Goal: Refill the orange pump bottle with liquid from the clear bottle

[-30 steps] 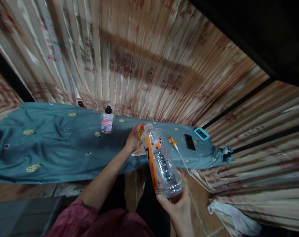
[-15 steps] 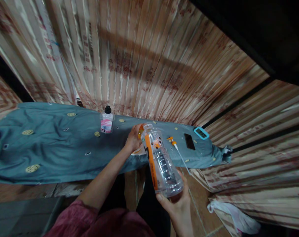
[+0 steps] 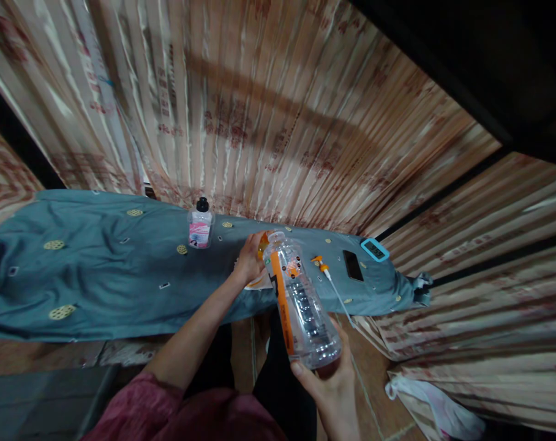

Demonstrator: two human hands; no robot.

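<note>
The grip of the right hand (image 3: 330,380) is closed around the base of the clear bottle (image 3: 300,306), thumb on the near side. The grip of the left hand (image 3: 249,260) is closed around an orange container (image 3: 262,247), most of which the fingers conceal. The clear bottle is held tilted above the front of the cloth-covered counter (image 3: 112,275), base toward the person and mouth next to the orange container; contact between the two cannot be determined. Compared with the frame half a second earlier, the position of both hands and the angle of the clear bottle are unchanged; only the view is offset slightly. The remaining items also retain their places: the capped bottle (image 3: 199,228) upright to the left, the pump (image 3: 324,267) lying to the right with its tube past the front edge, then the phone (image 3: 353,265) and the blue-framed clock (image 3: 375,249).
</note>
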